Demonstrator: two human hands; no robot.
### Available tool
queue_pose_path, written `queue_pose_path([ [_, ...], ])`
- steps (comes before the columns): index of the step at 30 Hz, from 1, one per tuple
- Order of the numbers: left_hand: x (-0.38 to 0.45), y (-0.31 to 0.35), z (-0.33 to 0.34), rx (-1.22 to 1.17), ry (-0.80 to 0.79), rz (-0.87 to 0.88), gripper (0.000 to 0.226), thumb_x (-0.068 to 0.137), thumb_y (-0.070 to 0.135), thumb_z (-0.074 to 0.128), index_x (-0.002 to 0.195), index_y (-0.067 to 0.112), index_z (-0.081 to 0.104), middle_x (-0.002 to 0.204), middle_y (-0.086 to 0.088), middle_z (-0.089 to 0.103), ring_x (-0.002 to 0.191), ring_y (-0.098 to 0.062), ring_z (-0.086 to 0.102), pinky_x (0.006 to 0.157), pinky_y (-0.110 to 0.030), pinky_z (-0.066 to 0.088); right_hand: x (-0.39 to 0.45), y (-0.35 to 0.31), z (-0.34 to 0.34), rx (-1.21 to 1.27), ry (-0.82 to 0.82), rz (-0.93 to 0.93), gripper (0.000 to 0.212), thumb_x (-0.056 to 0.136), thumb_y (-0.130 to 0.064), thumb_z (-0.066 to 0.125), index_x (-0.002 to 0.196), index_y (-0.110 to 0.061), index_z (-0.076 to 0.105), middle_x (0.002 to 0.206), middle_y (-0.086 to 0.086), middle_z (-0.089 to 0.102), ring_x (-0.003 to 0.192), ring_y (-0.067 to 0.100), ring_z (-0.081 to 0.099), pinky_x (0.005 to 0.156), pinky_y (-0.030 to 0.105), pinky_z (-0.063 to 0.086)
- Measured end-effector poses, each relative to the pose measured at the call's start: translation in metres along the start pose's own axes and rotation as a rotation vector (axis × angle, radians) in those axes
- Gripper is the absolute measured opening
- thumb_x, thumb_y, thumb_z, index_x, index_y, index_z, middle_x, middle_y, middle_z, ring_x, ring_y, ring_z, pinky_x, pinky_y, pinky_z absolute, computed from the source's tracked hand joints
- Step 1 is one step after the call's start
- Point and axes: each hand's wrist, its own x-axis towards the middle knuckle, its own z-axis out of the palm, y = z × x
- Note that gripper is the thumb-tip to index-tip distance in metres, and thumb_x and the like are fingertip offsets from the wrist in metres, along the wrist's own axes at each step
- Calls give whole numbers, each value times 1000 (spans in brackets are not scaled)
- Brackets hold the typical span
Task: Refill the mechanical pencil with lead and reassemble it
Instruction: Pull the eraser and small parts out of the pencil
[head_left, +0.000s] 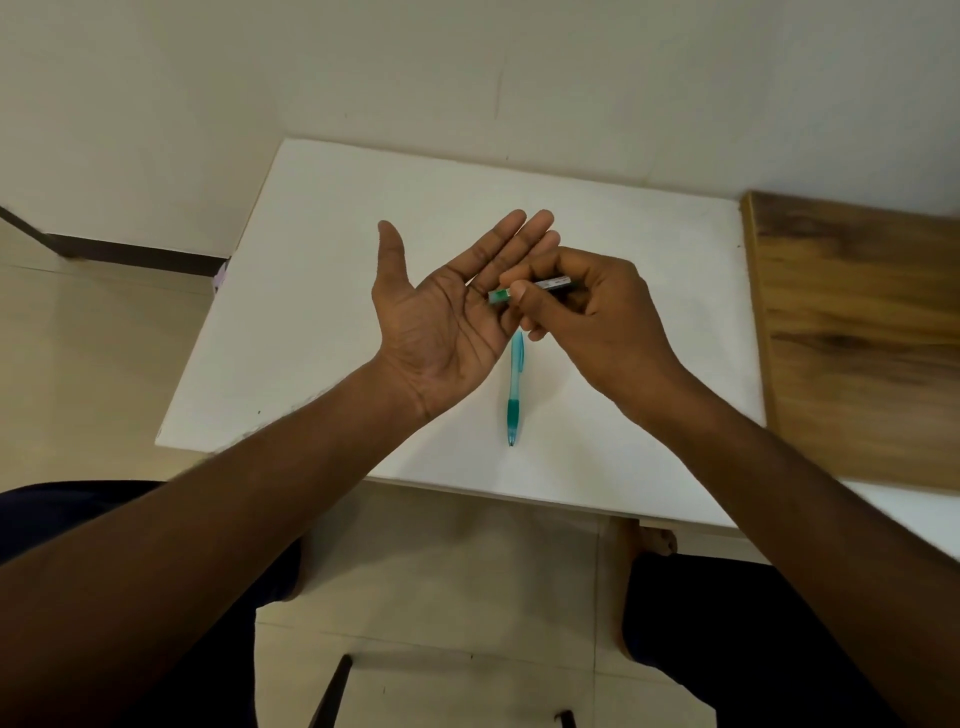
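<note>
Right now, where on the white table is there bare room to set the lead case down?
Bare: the table left of the open left hand, and the near right corner between the pencil and the wooden board. Crowded: the middle, where the right hand holds the lead case over the left palm, above the pencil's far end.

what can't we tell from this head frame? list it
- Head view: top end of the mechanical pencil is hidden behind the right hand; cap on or off unknown.
- Lead case: mostly covered by the right hand's fingers; open or closed unclear, print too small.
- Any lead on the open left hand: too thin to see.
- Wooden board: cut off by the right edge.
</note>
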Motion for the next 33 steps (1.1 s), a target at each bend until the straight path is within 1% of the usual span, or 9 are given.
queue_pose_path([
  [2,-1,3,4,9,23,-3,109,97,85,19,160,-1,41,166,-21,45,156,-36,42,131,-43,31,2,-1,0,99,7,51,20,100,-29,72,114,-16,79,93,-2,80,79,14,75,81,31,66],
  [4,-1,5,8,73,106,3,100,99,81,27,154,1,52,157,-20,57,146,-35,55,124,-42,44,4,-2,-3,177,14,66,16,101,-26,72,110,-15,80,88,-4,79,76,13,74,76,28,64],
  [7,-2,1,8,416,376,69,65,103,67,48,130,15,76,120,-4,81,110,-22,77,93,-38,65,8,-3,-10,216,43,54,14,100,-22,72,107,-14,80,88,-4,79,74,11,72,74,26,63],
  [9,-3,-3,3,717,505,159,38,103,55,61,111,24,82,98,8,82,95,-13,74,80,-30,61,10,-3,-17,236,67,51,12,100,-20,72,108,-16,80,90,-4,79,74,10,72,74,26,63],
  [12,-3,-7,-3,884,520,245,21,101,45,70,102,29,83,92,12,81,79,-4,72,74,-25,58,14,-1,-26,248,106,67,13,100,-18,73,110,-15,80,91,-2,80,74,11,72,74,25,62],
  [20,0,-11,-3,1054,458,347,25,94,46,78,108,26,82,98,10,83,78,-5,74,62,-15,55,14,2,-29,238,129,83,15,100,-18,72,112,-14,80,93,1,80,74,12,72,74,25,62],
  [24,-1,-11,-4,1087,445,365,14,96,40,78,104,30,82,94,11,82,76,-6,72,61,-15,54,15,3,-26,232,120,90,15,100,-19,72,112,-15,80,93,1,80,74,12,72,74,25,63],
  [28,-1,-8,-5,1110,426,390,16,96,40,78,106,29,81,96,9,82,78,-10,72,62,-16,55,15,4,-26,271,123,119,16,100,-18,72,113,-12,80,96,5,80,74,13,71,75,28,62],
  [33,0,-8,-3,1142,429,374,14,93,49,79,103,39,79,96,17,81,81,-11,74,61,-16,56,16,5,-26,247,126,124,17,100,-20,72,114,-13,80,96,5,80,74,13,71,75,27,63],
])
